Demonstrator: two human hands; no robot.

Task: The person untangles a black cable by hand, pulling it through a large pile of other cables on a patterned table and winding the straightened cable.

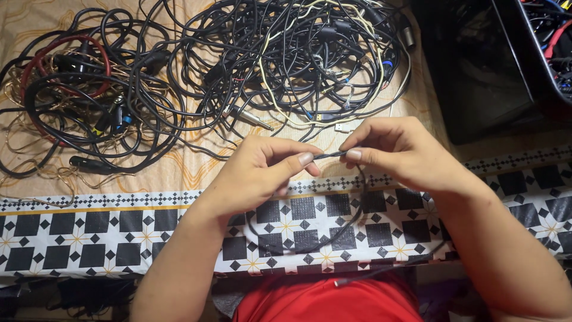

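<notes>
My left hand (pixel 259 170) and my right hand (pixel 402 149) meet over the patterned edge of a covered surface. Between their thumbs and forefingers they pinch a thin black cable (pixel 331 155). The cable drops from the fingers in a loop (pixel 310 244) over the black-and-white border and trails toward my red shirt (pixel 328 301). Both hands are closed on it, fingertips a few centimetres apart.
A big tangle of black, cream and grey cables (pixel 298 59) lies just beyond the hands. A second tangle with a red cable (pixel 71 83) lies at the far left. A dark bin (pixel 545 53) holding more cables stands at the upper right, off the cloth (pixel 179 167).
</notes>
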